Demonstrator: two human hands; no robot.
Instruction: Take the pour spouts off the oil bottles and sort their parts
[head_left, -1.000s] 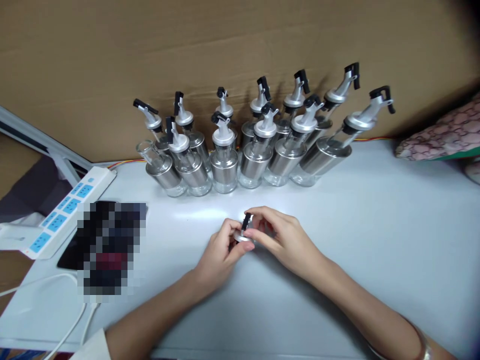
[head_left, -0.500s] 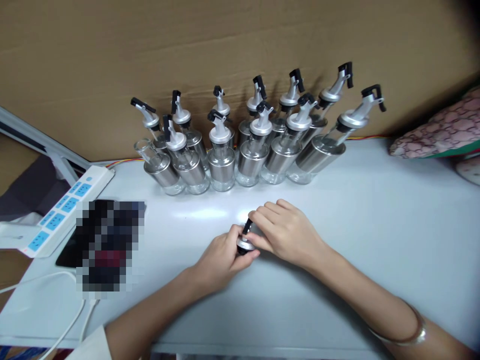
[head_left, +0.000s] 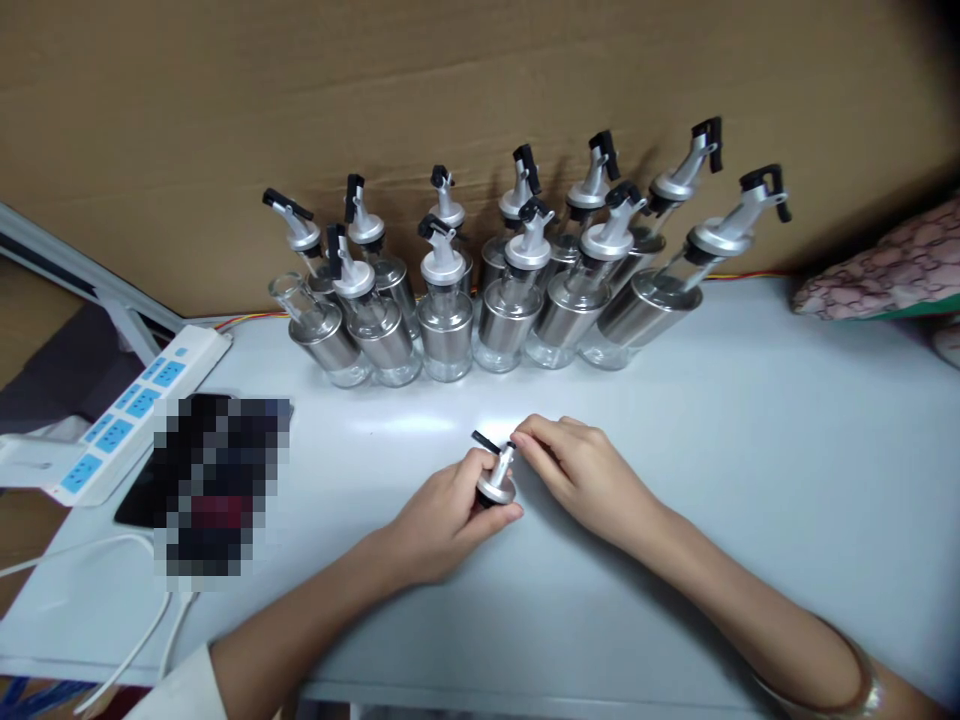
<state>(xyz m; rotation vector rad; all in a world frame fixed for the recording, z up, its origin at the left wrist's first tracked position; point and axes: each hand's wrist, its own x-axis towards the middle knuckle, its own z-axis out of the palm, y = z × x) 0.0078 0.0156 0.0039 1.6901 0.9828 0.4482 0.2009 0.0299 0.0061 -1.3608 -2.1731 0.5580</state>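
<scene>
My left hand (head_left: 442, 525) is wrapped round the base of a silver pourer spout (head_left: 501, 478). The spout's black lever (head_left: 486, 441) sticks out to the upper left, swung away from the nozzle. At the dark tip of the nozzle, my right hand (head_left: 574, 462) has its thumb and forefinger pinched together, touching it. Behind the hands stand two rows of glass oil bottles with steel sleeves, among them one bottle (head_left: 444, 325) fitted with a like spout. The front-left bottle (head_left: 326, 340) has a bare glass neck with no spout.
On the left lie a white power strip (head_left: 142, 405) and a dark phone (head_left: 139, 490), with a pixelated patch beside it. White cables (head_left: 161, 610) run over the table's front left. A cardboard wall (head_left: 420, 90) closes the back. Patterned pink fabric (head_left: 885, 260) sits at the right.
My right hand has shifted slightly right, off the spout's body to its tip. The black lever, upright against the fingers before, now points to the upper left.
</scene>
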